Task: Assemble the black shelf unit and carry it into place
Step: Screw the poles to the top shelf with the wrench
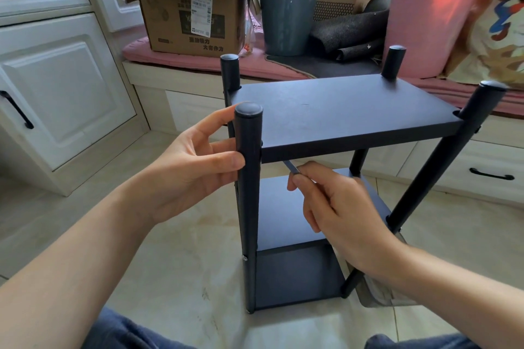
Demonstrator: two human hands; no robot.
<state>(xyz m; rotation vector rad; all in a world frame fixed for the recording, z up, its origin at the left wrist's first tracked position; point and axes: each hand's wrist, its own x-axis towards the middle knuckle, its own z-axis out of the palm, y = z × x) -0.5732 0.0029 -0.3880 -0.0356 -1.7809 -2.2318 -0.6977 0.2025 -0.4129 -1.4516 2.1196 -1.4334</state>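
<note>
left hand (195,161) on shelf unit (340,113) post, right hand (334,207) gripping hex key (292,166)

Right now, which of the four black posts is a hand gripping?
The near-left post, closest to the camera: the left hand grips it just below its cap. The other three stand untouched.

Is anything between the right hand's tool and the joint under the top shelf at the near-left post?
Nothing visible. The right hand pinches a thin tool that runs straight up under the top shelf; the left hand grips the near-left post from outside.
</note>
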